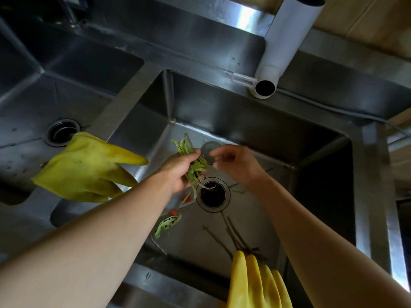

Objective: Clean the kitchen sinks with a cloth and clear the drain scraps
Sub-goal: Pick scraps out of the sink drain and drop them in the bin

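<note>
Scraps in hand over the centre drain.

Left of frame, a yellow glove (86, 167) drapes the sink divider (117, 107). Your left hand (181, 168) grips green peel scraps (195, 165) above the open drain (212, 195); your right hand (235, 163) hovers beside it, fingers loosely curled, holding nothing I can confirm. More scraps (168, 223) lie lower centre in the basin.

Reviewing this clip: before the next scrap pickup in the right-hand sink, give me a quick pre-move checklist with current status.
1. Left hand grips the green peels: ok.
2. Right hand free to pick: cannot tell; its fingers are curled near the round strainer.
3. Drain open and visible: ok.
4. Sink floor cleared: not ok; spotted peel, red bits and stems remain.
5. Yellow gloves worn: not ok; draped on sink edges.
</note>
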{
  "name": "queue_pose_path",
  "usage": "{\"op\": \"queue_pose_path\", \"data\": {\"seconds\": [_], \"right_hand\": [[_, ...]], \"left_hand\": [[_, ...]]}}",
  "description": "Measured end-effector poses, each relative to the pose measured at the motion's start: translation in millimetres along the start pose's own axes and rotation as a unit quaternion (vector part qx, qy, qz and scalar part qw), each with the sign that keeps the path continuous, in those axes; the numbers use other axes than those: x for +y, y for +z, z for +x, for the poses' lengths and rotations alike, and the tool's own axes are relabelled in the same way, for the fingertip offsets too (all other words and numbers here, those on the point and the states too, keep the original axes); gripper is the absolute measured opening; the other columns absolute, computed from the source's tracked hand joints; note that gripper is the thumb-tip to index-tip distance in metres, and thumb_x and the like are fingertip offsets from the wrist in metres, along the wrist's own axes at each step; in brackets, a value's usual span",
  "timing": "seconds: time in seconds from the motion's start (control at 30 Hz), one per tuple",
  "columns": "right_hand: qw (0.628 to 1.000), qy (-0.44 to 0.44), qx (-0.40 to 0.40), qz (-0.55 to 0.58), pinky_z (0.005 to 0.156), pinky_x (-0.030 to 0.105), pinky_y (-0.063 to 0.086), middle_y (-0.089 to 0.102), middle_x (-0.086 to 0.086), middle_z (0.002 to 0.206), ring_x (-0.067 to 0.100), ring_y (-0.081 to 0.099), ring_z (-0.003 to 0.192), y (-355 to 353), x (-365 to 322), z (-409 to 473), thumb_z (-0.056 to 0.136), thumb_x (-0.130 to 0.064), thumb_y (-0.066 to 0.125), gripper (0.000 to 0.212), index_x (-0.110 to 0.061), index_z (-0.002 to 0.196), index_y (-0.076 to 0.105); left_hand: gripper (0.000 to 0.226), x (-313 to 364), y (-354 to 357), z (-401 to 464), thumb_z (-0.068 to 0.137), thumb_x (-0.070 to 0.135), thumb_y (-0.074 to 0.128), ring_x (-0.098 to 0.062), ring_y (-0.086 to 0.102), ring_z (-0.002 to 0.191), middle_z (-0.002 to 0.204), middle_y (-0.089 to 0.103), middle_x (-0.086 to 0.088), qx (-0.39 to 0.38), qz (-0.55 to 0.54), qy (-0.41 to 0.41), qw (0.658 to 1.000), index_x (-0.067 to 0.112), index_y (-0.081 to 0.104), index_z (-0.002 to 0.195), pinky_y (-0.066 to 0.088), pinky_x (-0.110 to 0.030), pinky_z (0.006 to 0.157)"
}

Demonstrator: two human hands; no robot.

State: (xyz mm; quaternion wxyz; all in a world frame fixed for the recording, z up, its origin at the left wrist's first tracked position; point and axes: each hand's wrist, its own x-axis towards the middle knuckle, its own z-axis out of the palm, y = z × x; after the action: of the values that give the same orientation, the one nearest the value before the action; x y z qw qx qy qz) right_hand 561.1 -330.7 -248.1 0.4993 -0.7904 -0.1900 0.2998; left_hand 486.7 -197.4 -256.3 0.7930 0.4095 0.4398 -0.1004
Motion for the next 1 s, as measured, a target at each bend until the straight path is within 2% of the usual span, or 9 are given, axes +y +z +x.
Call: {"op": "queue_pose_path", "data": {"seconds": [0.17,0.27,0.37,0.47,0.57,0.73,0.83,0.9,1.0], "right_hand": [[0.993,0.083,0.062,-0.052,0.066,0.021,0.05,0.059,-0.006,0.086,0.009,0.056,0.076,-11,33,8,0.078,0.008,0.065,0.033,-0.021,0.094,0.064],[0.98,0.136,0.074,-0.127,0.063,0.019,0.046,0.06,-0.002,0.093,0.012,0.056,0.08,-21,63,12,0.078,0.004,0.065,0.031,-0.019,0.099,0.066],[0.96,0.197,0.091,-0.175,0.07,0.021,0.043,0.061,0.001,0.097,0.012,0.055,0.086,-28,98,7,0.083,0.002,0.058,0.029,-0.015,0.104,0.068],[0.948,0.24,0.091,-0.191,0.074,0.02,0.04,0.058,0.002,0.093,0.014,0.054,0.086,-28,133,6,0.085,0.002,0.051,0.028,-0.014,0.101,0.067],[0.943,0.245,0.1,-0.203,0.072,0.021,0.04,0.062,0.006,0.093,0.021,0.059,0.088,-24,158,15,0.082,0.002,0.052,0.025,-0.018,0.088,0.066],[0.903,0.225,0.092,-0.354,0.082,0.026,0.045,0.051,0.013,0.117,0.027,0.056,0.097,-16,182,25,0.084,-0.011,0.059,0.023,-0.013,0.106,0.065],[0.899,0.223,0.089,-0.367,0.08,0.028,0.045,0.048,0.012,0.117,0.028,0.056,0.096,-9,189,26,0.083,-0.011,0.065,0.022,-0.014,0.104,0.062],[0.894,0.211,0.097,-0.383,0.077,0.029,0.045,0.05,0.012,0.114,0.03,0.058,0.095,-5,192,26,0.086,-0.008,0.06,0.017,-0.013,0.102,0.062],[0.883,0.196,0.093,-0.415,0.076,0.03,0.045,0.057,0.012,0.112,0.029,0.059,0.097,1,196,23,0.089,-0.003,0.052,0.019,-0.009,0.103,0.064]], "left_hand": [[0.015,-2,-6,-1,0.09,0.02,0.061,-0.023,0.065,0.071,0.083,0.067,-0.007,0.011,0.022,0.013,1.0,0.013,0.062,0.104,0.047,-0.021,0.041],[0.012,-8,-9,7,0.089,0.023,0.062,-0.022,0.066,0.072,0.084,0.068,-0.005,0.023,0.049,0.004,0.999,0.016,0.063,0.098,0.049,-0.027,0.05],[0.006,-19,-10,20,0.09,0.022,0.061,-0.022,0.064,0.073,0.082,0.067,-0.005,0.029,0.064,-0.009,0.998,0.017,0.062,0.091,0.048,-0.03,0.058],[0.007,-30,-9,36,0.089,0.022,0.062,-0.021,0.064,0.075,0.085,0.066,-0.005,0.03,0.077,-0.02,0.996,0.016,0.062,0.091,0.05,-0.031,0.057],[0.007,-39,-8,49,0.09,0.021,0.06,-0.021,0.063,0.073,0.083,0.065,-0.005,0.035,0.083,-0.03,0.995,0.014,0.06,0.091,0.05,-0.026,0.051],[0.007,-47,-10,65,0.091,0.02,0.06,-0.023,0.062,0.073,0.083,0.064,-0.006,0.046,0.089,-0.043,0.994,0.013,0.06,0.092,0.05,-0.022,0.045],[0.013,-48,-15,70,0.09,0.02,0.061,-0.024,0.063,0.076,0.089,0.065,-0.006,0.062,0.097,-0.038,0.993,0.013,0.06,0.101,0.051,-0.028,0.054],[0.016,-47,-19,69,0.09,0.021,0.062,-0.024,0.064,0.076,0.092,0.066,-0.007,0.073,0.099,-0.039,0.992,0.012,0.06,0.103,0.051,-0.032,0.06],[0.018,-45,-25,65,0.089,0.021,0.062,-0.024,0.065,0.076,0.097,0.068,-0.009,0.086,0.102,-0.042,0.99,0.011,0.061,0.104,0.052,-0.033,0.061]]}}
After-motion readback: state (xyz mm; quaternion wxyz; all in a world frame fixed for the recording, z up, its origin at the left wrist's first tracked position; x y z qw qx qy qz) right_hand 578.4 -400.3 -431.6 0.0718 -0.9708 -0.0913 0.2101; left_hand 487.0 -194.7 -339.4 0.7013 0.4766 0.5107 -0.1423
